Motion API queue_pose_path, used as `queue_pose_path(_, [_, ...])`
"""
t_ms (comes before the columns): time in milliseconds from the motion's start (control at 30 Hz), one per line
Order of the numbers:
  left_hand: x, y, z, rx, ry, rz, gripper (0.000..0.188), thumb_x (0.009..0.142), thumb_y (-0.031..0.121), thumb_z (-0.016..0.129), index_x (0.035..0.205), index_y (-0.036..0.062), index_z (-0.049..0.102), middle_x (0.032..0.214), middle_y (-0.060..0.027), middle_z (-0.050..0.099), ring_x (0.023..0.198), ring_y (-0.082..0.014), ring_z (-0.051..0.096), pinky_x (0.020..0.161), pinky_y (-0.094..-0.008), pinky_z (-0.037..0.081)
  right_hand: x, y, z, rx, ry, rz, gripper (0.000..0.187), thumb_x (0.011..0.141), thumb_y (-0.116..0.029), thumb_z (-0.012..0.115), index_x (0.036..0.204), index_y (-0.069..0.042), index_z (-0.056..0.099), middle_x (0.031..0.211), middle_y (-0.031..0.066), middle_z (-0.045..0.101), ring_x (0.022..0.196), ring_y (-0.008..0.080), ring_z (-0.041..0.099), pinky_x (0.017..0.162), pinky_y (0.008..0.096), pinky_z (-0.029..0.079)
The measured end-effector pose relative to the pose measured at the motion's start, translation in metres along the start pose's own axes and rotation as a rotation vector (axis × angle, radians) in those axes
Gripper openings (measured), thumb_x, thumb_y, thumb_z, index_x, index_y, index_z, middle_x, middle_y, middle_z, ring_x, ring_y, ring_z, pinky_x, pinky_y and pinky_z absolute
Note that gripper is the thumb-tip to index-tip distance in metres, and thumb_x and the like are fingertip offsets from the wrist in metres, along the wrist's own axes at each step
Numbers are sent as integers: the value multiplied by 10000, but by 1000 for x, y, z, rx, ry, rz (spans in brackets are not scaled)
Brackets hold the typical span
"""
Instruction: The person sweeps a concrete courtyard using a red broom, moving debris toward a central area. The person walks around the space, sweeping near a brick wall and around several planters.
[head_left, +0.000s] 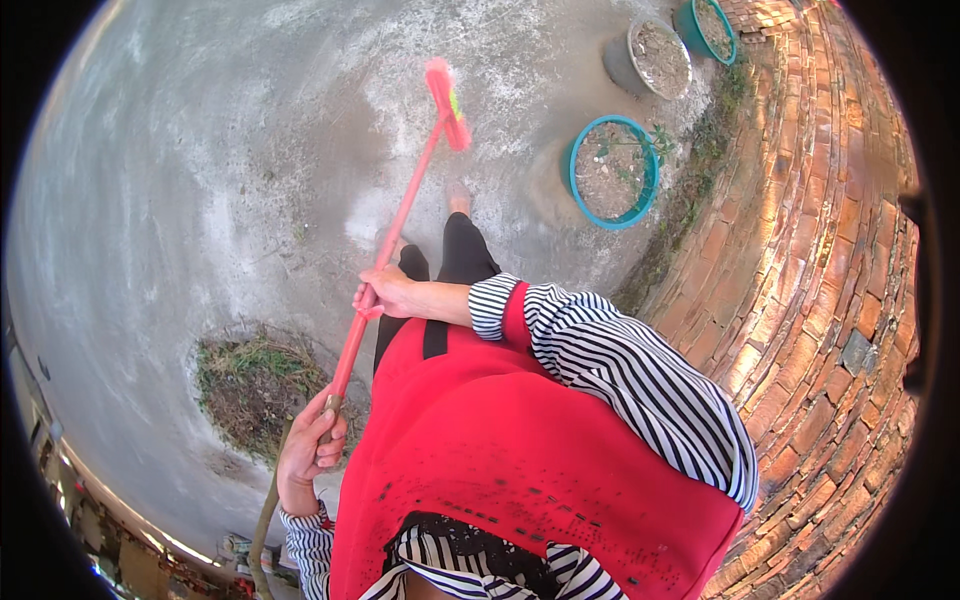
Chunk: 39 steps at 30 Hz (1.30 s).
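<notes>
A long-handled red floor brush runs diagonally from near my body up to the top middle of the view. Its T-shaped head has a yellow-green patch and lies out past my feet, over the grey concrete. Whether the bristles touch the floor is hard to tell. My right hand is wrapped around the middle of the handle. Lower down on the left, my left hand grips the handle's end, where a brown, wood-like tip shows.
A heap of dry grass and dirt lies on the left. Soil fills a blue tub, a grey pot and a teal pot at the far right. Along the right rises a brick wall. A wooden stick stands beside my left forearm.
</notes>
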<state>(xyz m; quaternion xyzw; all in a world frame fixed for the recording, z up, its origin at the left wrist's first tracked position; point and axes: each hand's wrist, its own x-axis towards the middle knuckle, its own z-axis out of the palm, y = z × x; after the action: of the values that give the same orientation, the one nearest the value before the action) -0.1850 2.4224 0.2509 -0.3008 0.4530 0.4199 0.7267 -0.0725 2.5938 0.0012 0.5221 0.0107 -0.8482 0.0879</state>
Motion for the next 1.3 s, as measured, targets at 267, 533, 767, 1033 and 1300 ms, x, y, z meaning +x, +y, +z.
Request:
queue_pose_path(267, [104, 22, 18, 82, -133, -84, 233, 986, 120, 456, 1215, 82, 439, 742, -30, 483, 456, -19, 301, 359, -147, 241, 48, -62, -94, -168, 69, 52, 134, 829, 5, 426, 771, 77, 523, 651, 187, 559, 315, 189, 401, 278, 261, 330])
queue_pose_path(533, [-26, 18, 5, 110, -131, 71, 390, 972, 87, 456, 1350, 112, 364, 719, -15, 432, 475, -50, 341, 389, -165, 271, 30, -14, 41, -171, -278, 47, 171, 889, -98, 500, 784, 32, 535, 737, 156, 602, 644, 260, 633, 670, 375, 574])
queue_pose_path(767, [44, 29, 49, 211, -114, 240, 496, 939, 101, 536, 1398, 133, 352, 767, -17, 506, 523, -68, 432, 444, -196, 345, -28, -131, 42, -369, -43, -202, 164, 886, -100, 531, 784, 28, 525, 737, 159, 595, 674, 282, 631, 653, 379, 553])
queue_pose_path(1033, [130, 105, 226, 1269, 360, 623, 434, 874, 243, 625, 1277, 111, 531, 899, -125, 672, 786, -256, 652, 700, -365, 499, -69, -327, -45, -180, 49, -208, 57, 872, -24, 501, 864, 27, 475, 755, 147, 557, 711, 307, 628, 670, 461, 578])
queue_pose_path(1300, [152, 201, 417, 1227, 318, 544, 456, 840, 308, 653, 1241, 104, 574, 984, -176, 682, 927, -304, 664, 813, -366, 503, -109, -495, -90, -196, -7, -188, 82, 813, -8, 532, 745, -10, 577, 743, 115, 605, 733, 231, 625, 755, 406, 558])
